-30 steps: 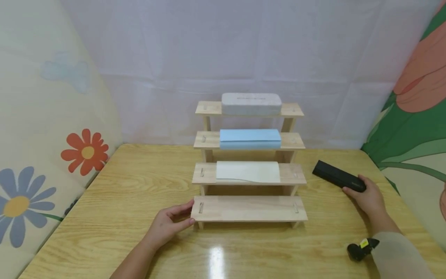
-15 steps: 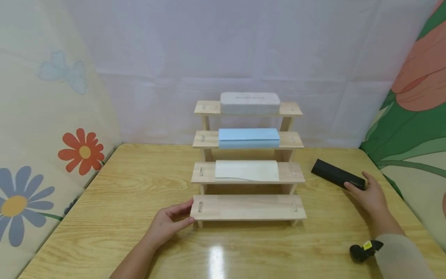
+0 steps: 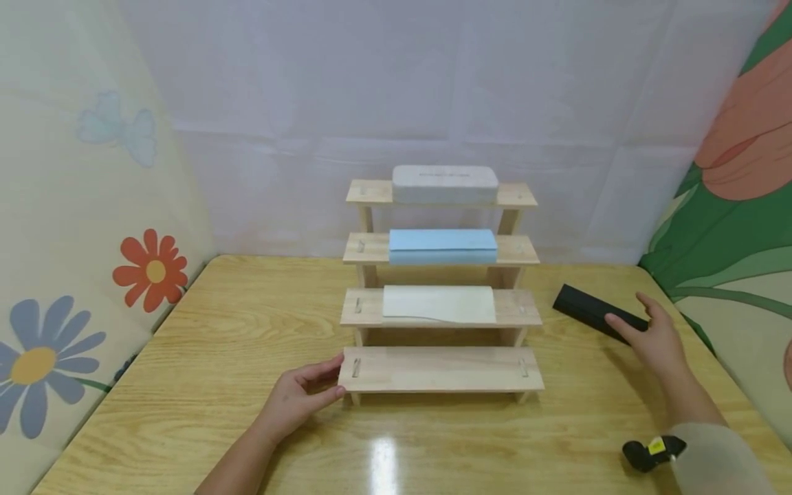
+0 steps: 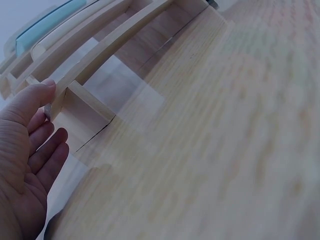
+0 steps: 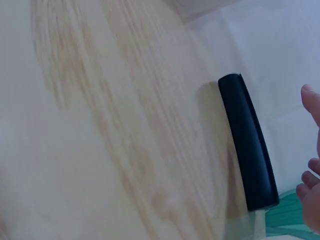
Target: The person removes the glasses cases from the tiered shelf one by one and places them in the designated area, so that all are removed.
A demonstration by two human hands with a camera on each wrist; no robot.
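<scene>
A four-tier wooden display stand stands mid-table. My left hand pinches the left end of its lowest board, thumb at the front corner and index finger behind; in the left wrist view the other fingers hang loosely curled below. To the right of the stand, a long black glasses case lies slanted on the table. My right hand is over the case's near right end, thumb and fingers spread. The right wrist view shows a gap between the case and the fingertips.
On the stand's upper tiers lie a grey-white case, a light blue folding case and a cream folding case, top to bottom. A white cloth hangs behind the table. Flower-printed panels flank both sides.
The right hand has let go of the black glasses case; its fingers have opened and lifted off the end. The case and the left hand stay in place.
</scene>
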